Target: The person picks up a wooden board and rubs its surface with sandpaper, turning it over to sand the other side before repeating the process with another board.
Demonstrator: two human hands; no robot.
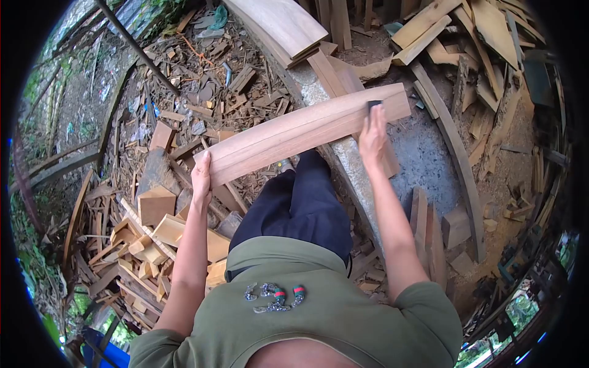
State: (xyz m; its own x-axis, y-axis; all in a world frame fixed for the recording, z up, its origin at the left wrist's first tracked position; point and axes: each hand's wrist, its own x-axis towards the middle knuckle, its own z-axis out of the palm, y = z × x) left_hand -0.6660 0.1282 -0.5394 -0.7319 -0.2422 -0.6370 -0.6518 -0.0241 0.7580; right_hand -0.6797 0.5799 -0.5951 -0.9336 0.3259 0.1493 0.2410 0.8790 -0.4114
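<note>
A long, slightly curved wooden board (294, 134) lies across in front of me, its right part over a concrete ledge. My left hand (201, 175) is closed around the board's left end, thumb on top. Near the right end, my right hand (372, 138) is closed on a small dark block (374, 105) pressed to the board's face. The block looks like sandpaper or a sanding pad, but most of it is hidden under the fingers.
More smooth boards (282, 27) lie stacked on the concrete ledge (353, 178) ahead. Offcuts (156, 205) are heaped at left, with rough slabs (429, 30) at upper right. A curved plank (454, 159) stretches along the right. Wood scraps (239, 92) litter the ground.
</note>
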